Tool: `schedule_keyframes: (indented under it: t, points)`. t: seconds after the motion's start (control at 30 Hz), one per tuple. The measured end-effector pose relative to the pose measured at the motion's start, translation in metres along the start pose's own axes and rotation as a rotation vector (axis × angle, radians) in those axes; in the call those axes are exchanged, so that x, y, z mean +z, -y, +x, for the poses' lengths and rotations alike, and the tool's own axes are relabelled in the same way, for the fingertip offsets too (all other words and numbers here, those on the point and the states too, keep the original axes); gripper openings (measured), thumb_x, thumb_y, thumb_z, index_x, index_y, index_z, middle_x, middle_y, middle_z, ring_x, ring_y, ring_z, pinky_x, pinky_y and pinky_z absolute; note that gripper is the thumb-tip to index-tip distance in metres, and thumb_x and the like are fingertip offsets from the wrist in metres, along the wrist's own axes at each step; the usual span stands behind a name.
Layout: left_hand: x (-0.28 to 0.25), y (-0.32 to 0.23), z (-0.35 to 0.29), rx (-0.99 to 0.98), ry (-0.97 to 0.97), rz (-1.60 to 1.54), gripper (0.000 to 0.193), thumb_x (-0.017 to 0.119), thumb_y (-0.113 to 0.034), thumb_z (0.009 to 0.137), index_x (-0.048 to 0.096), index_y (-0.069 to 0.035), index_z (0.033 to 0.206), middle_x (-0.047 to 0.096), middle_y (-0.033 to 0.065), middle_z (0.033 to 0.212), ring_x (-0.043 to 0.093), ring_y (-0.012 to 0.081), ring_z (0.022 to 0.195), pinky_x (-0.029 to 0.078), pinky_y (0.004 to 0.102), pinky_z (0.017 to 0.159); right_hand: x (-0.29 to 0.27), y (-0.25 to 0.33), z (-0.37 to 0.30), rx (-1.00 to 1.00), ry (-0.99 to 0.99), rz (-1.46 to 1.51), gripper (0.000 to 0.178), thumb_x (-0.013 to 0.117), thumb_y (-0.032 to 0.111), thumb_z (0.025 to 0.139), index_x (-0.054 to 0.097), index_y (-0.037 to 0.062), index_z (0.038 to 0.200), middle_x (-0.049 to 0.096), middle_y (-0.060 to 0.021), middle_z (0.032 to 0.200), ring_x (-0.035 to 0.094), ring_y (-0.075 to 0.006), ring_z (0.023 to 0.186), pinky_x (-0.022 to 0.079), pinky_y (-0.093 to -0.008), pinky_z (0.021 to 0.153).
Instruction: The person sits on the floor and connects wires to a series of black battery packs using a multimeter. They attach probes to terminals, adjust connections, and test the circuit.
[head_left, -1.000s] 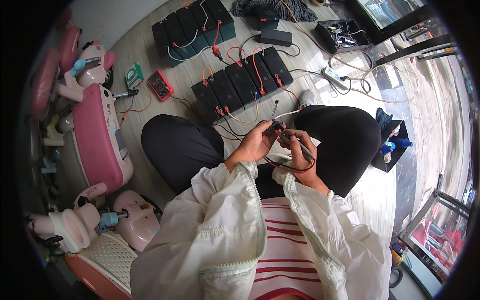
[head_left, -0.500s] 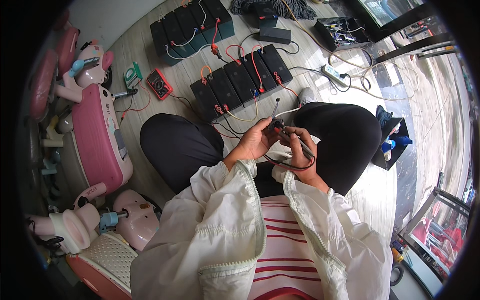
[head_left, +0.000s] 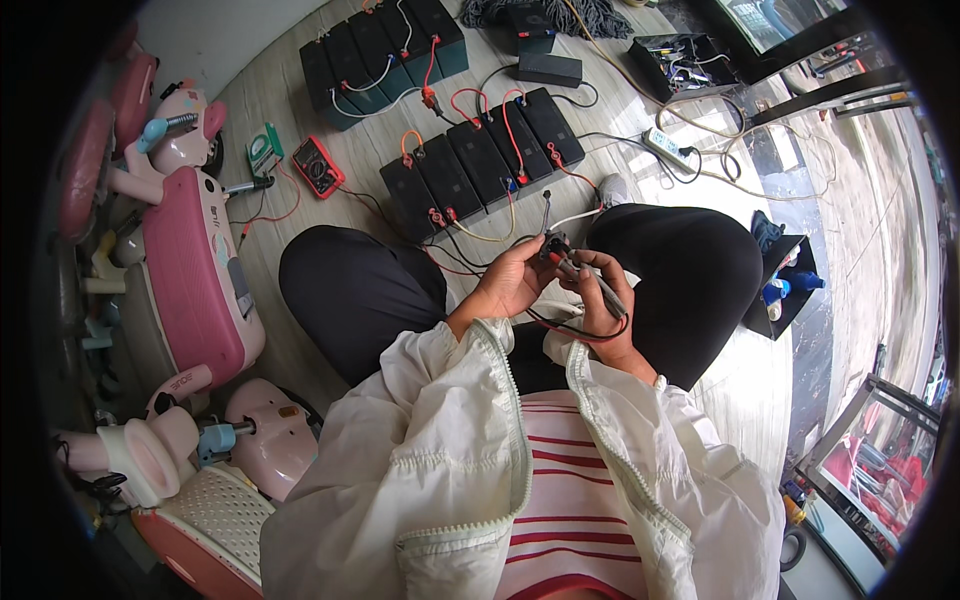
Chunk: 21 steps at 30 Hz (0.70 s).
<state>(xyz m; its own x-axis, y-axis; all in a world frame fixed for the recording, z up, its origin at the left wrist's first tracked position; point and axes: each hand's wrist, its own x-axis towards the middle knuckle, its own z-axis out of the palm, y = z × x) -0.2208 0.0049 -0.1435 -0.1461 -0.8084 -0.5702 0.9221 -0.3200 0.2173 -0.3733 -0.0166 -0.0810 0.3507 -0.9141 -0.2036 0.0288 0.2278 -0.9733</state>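
I sit on the floor with my knees apart. My left hand (head_left: pixel 512 280) pinches a small connector (head_left: pixel 553 243) on the end of red and black wires (head_left: pixel 570 330). My right hand (head_left: pixel 600 305) grips a thin tool (head_left: pixel 590 280) whose tip meets that connector. The wires loop down under my right hand. In front of my knees lies a row of black batteries (head_left: pixel 480 160) joined by red and orange leads.
A second row of black batteries (head_left: pixel 385 50) lies further back. A red multimeter (head_left: pixel 318 165) and a green meter (head_left: pixel 264 152) rest on the floor to the left. Pink scooter body parts (head_left: pixel 190 280) crowd the left side. A white power strip (head_left: pixel 668 147) and a black tool tray (head_left: pixel 680 60) lie at the right.
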Motion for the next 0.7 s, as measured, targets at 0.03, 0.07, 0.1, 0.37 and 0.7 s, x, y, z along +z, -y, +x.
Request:
schedule_keyframes:
  t: [0.03, 0.07, 0.1, 0.37, 0.7]
  points:
    - [-0.0005, 0.0001, 0.0003, 0.001, 0.001, 0.000, 0.029, 0.046, -0.023, 0.100, 0.060, 0.000, 0.111, 0.067, 0.0085, 0.102, 0.064, 0.0185, 0.090, 0.051, 0.0328, 0.083, 0.0004, 0.0000, 0.0000, -0.001, -0.002, 0.000, 0.024, 0.051, 0.012, 0.097, 0.053, -0.0064, 0.112, 0.065, -0.0156, 0.102, 0.067, -0.0182, 0.091, 0.053, -0.0286, 0.082]
    - [-0.0007, 0.0001, 0.0004, 0.003, 0.002, 0.001, 0.029, 0.045, -0.023, 0.100, 0.060, 0.000, 0.111, 0.067, 0.0085, 0.103, 0.064, 0.0185, 0.090, 0.051, 0.0327, 0.083, 0.0009, -0.0002, 0.0001, -0.002, -0.003, 0.002, 0.024, 0.051, 0.011, 0.097, 0.053, -0.0064, 0.112, 0.065, -0.0155, 0.102, 0.067, -0.0182, 0.091, 0.053, -0.0286, 0.082]
    - [-0.0007, 0.0002, 0.0004, 0.008, 0.003, 0.006, 0.029, 0.045, -0.023, 0.100, 0.060, 0.000, 0.111, 0.067, 0.0085, 0.103, 0.064, 0.0184, 0.090, 0.051, 0.0325, 0.083, 0.0015, 0.0002, 0.0001, -0.004, -0.005, 0.002, 0.023, 0.051, 0.011, 0.097, 0.053, -0.0064, 0.112, 0.065, -0.0155, 0.102, 0.067, -0.0181, 0.091, 0.053, -0.0286, 0.082]
    - [0.0001, 0.0005, 0.0008, 0.015, 0.012, 0.016, 0.028, 0.045, -0.021, 0.100, 0.058, -0.001, 0.114, 0.066, 0.0087, 0.107, 0.063, 0.0178, 0.093, 0.051, 0.0312, 0.086, -0.0009, -0.0029, 0.0010, -0.036, 0.005, -0.043, 0.024, 0.047, 0.011, 0.098, 0.056, -0.0069, 0.110, 0.065, -0.0151, 0.103, 0.067, -0.0205, 0.092, 0.055, -0.0311, 0.084]
    - [-0.0065, 0.0024, 0.0028, 0.023, 0.026, 0.014, 0.025, 0.047, -0.022, 0.099, 0.059, -0.003, 0.109, 0.067, 0.0089, 0.106, 0.063, 0.0188, 0.093, 0.050, 0.0356, 0.085, 0.0010, -0.0083, 0.0027, -0.044, 0.001, -0.007, 0.021, 0.050, 0.012, 0.098, 0.056, -0.0049, 0.109, 0.064, -0.0135, 0.103, 0.067, -0.0188, 0.092, 0.054, -0.0299, 0.082]
